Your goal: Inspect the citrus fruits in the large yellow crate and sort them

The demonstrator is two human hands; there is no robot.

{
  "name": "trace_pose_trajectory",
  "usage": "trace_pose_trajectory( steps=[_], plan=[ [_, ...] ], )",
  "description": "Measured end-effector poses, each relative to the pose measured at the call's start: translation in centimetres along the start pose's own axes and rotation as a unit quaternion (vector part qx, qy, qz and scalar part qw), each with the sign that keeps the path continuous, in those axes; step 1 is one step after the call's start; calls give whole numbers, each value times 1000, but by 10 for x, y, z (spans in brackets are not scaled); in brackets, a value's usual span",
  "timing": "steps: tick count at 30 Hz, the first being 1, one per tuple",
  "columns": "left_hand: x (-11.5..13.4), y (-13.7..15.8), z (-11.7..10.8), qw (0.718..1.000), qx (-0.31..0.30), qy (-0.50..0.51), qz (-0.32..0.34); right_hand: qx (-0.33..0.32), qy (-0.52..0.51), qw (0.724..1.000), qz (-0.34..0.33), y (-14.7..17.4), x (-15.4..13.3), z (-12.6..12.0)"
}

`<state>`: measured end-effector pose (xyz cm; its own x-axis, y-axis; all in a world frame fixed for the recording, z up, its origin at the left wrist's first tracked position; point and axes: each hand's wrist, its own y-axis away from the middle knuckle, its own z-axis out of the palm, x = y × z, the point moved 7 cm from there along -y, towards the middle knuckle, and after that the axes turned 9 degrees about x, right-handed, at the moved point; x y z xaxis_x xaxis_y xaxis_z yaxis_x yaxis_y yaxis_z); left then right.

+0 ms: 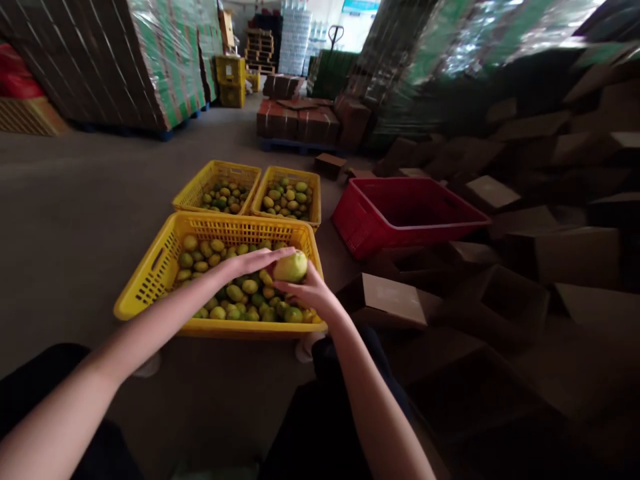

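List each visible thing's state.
Left hand, fingers extended over the held fruit
Right hand, grip curled around it
Held fruit, in hand
Front yellow crate, upright, holding loose fruit
Rear left yellow crate, upright, holding loose fruit
Rear right yellow crate, upright, holding loose fruit
Red crate, upright, open-topped, inside too dark to tell
Left stack, film-wrapped

We saw the nearest yellow rectangular plastic crate [250, 326] dimly lit, glare far beyond it, shadowed, blurred brown cardboard boxes [575, 253] to its right.
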<state>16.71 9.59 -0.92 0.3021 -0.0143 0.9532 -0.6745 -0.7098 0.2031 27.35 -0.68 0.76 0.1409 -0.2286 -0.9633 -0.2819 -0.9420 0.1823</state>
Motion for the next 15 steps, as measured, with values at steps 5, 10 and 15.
trace_pose_trajectory(
  steps=[5, 10, 15],
  plan=[
    [-28, 6, 38, 998, 64, -3, 26, 62, -229, 964, 119, -2, 2, -31],
    [-110, 1, 75, 984, 37, -174, -21, 150, -245, 948, 136, 2, 11, -65],
    [-116, -41, 104, 954, 8, -298, -15, 180, -196, 960, 93, 6, 17, -83]
  ],
)
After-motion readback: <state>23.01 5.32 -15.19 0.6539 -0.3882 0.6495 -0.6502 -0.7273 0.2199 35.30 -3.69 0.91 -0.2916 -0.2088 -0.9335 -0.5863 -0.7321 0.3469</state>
